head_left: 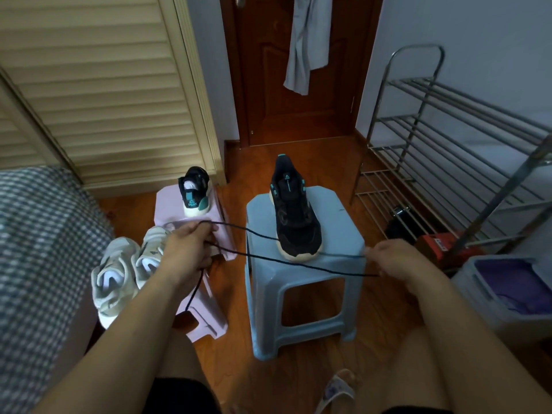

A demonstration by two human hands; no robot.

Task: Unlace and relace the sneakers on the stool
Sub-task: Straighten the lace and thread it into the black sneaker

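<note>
Two stools on the wooden floor, each bearing one black sneaker: blue stool at centre, pink stool at its 9 o'clock

On the blue stool, black sneaker, toe toward the camera, tongue bare, eyelets apparently empty over most of the upper; lace seemingly caught only at the toe end, though too dark there to be sure. On the pink stool, second black sneaker, heel toward the camera, lacing hidden from this side

Judged from that: unlacing of the near sneaker done or all but done, relacing not begun, second sneaker apparently still to come; well under half of the task finished

Black lace drawn out sideways across the front of the blue stool in two strands, one running from the toe toward 10 o'clock, the other passing just below the toe from 9 to 3 o'clock

Left hand, at 8 o'clock of the near sneaker and well apart from it, clenched round the lace, loose end hanging down toward 6 o'clock. Right hand, at 4 o'clock of the sneaker, near the stool's right corner, pinching the other end between curled fingertips

So: sneaker between the two grips and slightly beyond them, neither grip touching it, only the lace joining all three
</note>
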